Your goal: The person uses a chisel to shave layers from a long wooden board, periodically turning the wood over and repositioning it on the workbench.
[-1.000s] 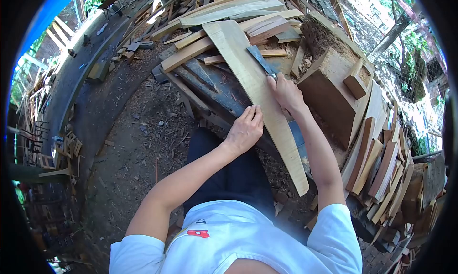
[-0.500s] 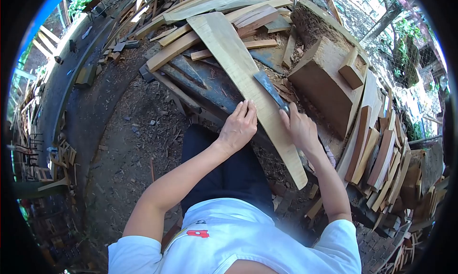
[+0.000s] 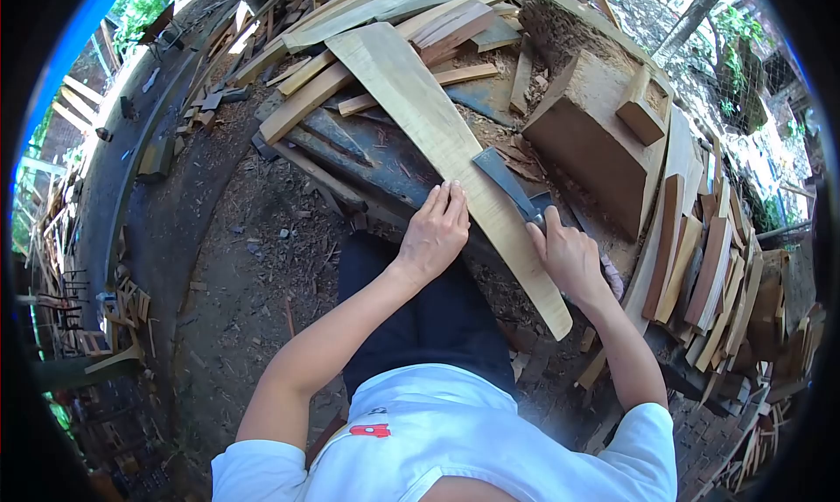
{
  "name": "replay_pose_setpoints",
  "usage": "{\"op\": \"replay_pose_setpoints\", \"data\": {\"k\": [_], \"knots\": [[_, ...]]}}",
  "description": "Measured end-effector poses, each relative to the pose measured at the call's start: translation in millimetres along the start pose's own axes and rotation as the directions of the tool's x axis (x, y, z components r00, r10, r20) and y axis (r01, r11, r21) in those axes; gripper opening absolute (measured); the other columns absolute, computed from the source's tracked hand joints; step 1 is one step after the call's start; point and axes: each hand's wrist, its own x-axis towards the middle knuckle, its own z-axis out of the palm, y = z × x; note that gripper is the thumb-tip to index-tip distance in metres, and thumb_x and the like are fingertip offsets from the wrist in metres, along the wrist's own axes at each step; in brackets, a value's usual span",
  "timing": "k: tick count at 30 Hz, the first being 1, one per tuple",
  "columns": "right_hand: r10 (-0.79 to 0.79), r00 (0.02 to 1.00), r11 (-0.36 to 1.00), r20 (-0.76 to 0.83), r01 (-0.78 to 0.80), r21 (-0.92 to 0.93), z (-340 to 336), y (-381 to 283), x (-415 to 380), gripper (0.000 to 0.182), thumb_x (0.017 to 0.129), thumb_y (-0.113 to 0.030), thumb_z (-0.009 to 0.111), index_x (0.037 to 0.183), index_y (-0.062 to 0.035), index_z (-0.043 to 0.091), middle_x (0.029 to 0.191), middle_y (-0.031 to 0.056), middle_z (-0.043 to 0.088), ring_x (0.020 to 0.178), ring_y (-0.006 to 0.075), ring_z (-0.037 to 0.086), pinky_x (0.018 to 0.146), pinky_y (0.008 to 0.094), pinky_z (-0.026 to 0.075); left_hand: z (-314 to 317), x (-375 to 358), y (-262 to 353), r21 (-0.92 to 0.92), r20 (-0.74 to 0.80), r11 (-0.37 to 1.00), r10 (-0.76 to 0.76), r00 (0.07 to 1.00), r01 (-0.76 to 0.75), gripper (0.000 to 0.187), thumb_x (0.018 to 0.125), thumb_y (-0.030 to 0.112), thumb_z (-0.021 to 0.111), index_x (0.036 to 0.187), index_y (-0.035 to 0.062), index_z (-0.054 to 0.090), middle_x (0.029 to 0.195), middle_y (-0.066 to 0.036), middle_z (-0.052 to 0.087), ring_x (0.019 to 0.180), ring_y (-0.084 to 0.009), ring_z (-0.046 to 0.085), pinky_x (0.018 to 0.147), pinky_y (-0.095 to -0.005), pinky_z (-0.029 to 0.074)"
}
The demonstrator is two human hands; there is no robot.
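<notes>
Right hand (image 3: 570, 255): fingers closed around the handle of a knife (image 3: 506, 184), blade flat on the pale plank (image 3: 437, 130). Left hand (image 3: 433, 231): fingers extended, pressing the plank's left edge. Plank lies slanting across the dark workbench (image 3: 367, 156), wood offcuts (image 3: 700, 283) at right.

Outdoor woodworking yard: stacked planks (image 3: 700, 283)

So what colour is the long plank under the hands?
Pale yellowish tan plank, seen in the head view.
</notes>
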Motion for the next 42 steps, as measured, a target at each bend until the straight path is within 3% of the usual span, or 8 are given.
{"op": "replay_pose_setpoints", "data": {"k": [3,10,21,27,30,34,38,42], "knots": [[0.014,1.0,1.0,-0.016,-0.014,0.016,1,-8,16,0.04,0.098,-0.043,0.046,0.102,-0.0037,0.051,0.066,0.0203,0.066,0.065,0.0397,0.068,0.058,0.0497,0.054,-1,1,3,0.01,0.007,1.0,0.006,1.0,-0.006,0.047,0.082,0.021,0.068,0.116,-0.0105,0.061,0.126,-0.026,0.058,0.118,-0.0332,0.058,0.106,-0.0393,0.044],[-0.019,0.984,0.988,-0.176,0.045,0.145,9,-48,123,0.04,0.099,-0.042,0.045,0.103,-0.0029,0.055,0.085,0.0232,0.07,0.079,0.04,0.07,0.069,0.0507,0.056,-3,3,1,0.051,0.013,0.999,0.012,1.0,-0.012,0.049,0.081,0.021,0.069,0.118,-0.01,0.061,0.125,-0.025,0.059,0.118,-0.0327,0.058,0.106,-0.0384,0.044],[0.023,1.0,0.998,-0.019,-0.022,0.057,8,-3,11,0.039,0.098,-0.042,0.046,0.102,-0.0042,0.049,0.066,0.0212,0.066,0.065,0.0402,0.068,0.058,0.0502,0.054,-3,2,1,-0.007,-0.002,1.0,0.001,1.0,-0.001,0.048,0.081,0.021,0.07,0.115,-0.0104,0.061,0.125,-0.024,0.06,0.117,-0.0328,0.059,0.106,-0.0388,0.044],[0.011,0.993,0.988,-0.114,0.007,0.156,4,-46,113,0.042,0.098,-0.043,0.046,0.105,-0.0025,0.054,0.084,0.0238,0.069,0.081,0.0401,0.069,0.071,0.0504,0.055,-5,4,0,0.05,0.008,0.998,0.033,0.999,-0.033,0.049,0.08,0.022,0.07,0.115,-0.0108,0.061,0.124,-0.024,0.06,0.116,-0.0325,0.059,0.105,-0.0388,0.045],[-0.015,0.983,0.979,-0.182,0.052,0.199,5,-57,148,0.043,0.098,-0.043,0.046,0.106,-0.0024,0.054,0.087,0.0235,0.07,0.082,0.0407,0.069,0.071,0.0498,0.055,-6,3,1,0.057,0.022,0.998,0.017,1.0,-0.019,0.048,0.08,0.021,0.07,0.115,-0.011,0.061,0.124,-0.024,0.06,0.117,-0.0323,0.059,0.104,-0.0384,0.045],[-0.032,0.986,0.991,-0.166,0.053,0.125,4,-35,109,0.042,0.098,-0.043,0.046,0.105,-0.0027,0.055,0.083,0.0235,0.069,0.081,0.0402,0.069,0.07,0.0502,0.055,-8,5,1,0.003,0.019,1.0,0.009,1.0,-0.009,0.047,0.082,0.02,0.069,0.116,-0.0112,0.061,0.125,-0.025,0.059,0.117,-0.0327,0.059,0.104,-0.0388,0.045],[0.034,0.999,0.999,0.001,-0.034,0.034,-7,-9,21,0.039,0.097,-0.042,0.049,0.102,-0.0039,0.053,0.07,0.0213,0.067,0.068,0.0391,0.069,0.06,0.0491,0.055,-7,4,-1,-0.03,0.024,0.999,0.014,1.0,-0.013,0.047,0.083,0.02,0.068,0.117,-0.0111,0.06,0.125,-0.025,0.059,0.118,-0.0333,0.059,0.105,-0.0391,0.045],[0.042,0.999,0.999,0.014,-0.042,0.033,-7,-6,5,0.038,0.097,-0.042,0.049,0.101,-0.0039,0.052,0.069,0.0212,0.067,0.067,0.0384,0.069,0.058,0.0483,0.055,-6,5,0,0.002,0.026,0.999,0.034,0.999,-0.035,0.048,0.083,0.021,0.068,0.118,-0.0111,0.06,0.126,-0.025,0.059,0.118,-0.0333,0.058,0.105,-0.0391,0.045]]}}
